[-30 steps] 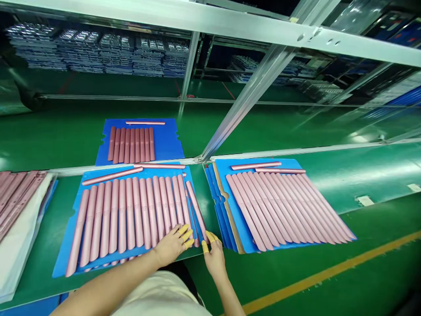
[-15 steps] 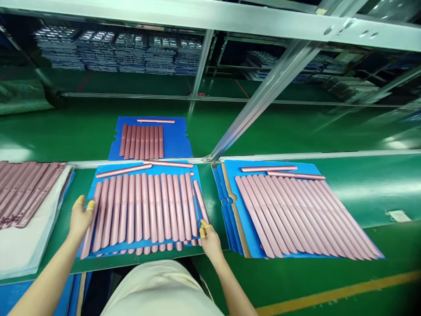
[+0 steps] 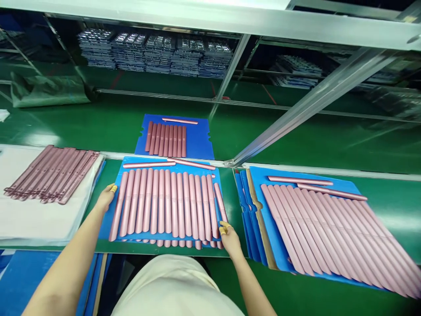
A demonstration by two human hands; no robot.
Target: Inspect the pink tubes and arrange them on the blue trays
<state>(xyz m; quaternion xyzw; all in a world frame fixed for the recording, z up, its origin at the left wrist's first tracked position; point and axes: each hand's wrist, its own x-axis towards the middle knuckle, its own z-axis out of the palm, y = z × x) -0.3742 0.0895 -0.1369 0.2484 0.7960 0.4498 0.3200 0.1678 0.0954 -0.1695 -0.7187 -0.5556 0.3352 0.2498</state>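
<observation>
In front of me is a blue board [image 3: 104,226] carrying a row of several pink metallic tubes [image 3: 167,202], with two more laid across its far edge. A lower layer of pink tubes [image 3: 171,243] peeks out under its front edge. My left hand [image 3: 107,196], with yellow finger covers, is closed on the board's left edge. At the front right corner, my right hand [image 3: 229,237] is closed on the same board, beside a slanted tube [image 3: 220,202]. The undersides of both grips are hidden.
To the right, a stack of blue boards [image 3: 253,219] bears more pink tubes [image 3: 335,232]. A smaller blue board [image 3: 200,140] with tubes lies beyond the rail. On the left, slotted pink strips [image 3: 52,173] rest on white sheets [image 3: 36,224]. A slanted metal post [image 3: 296,114] rises at right.
My view has turned left, so the table things appear further right. The left hand's fingers have come together at the board's edge. The right hand stays at the board's right corner.
</observation>
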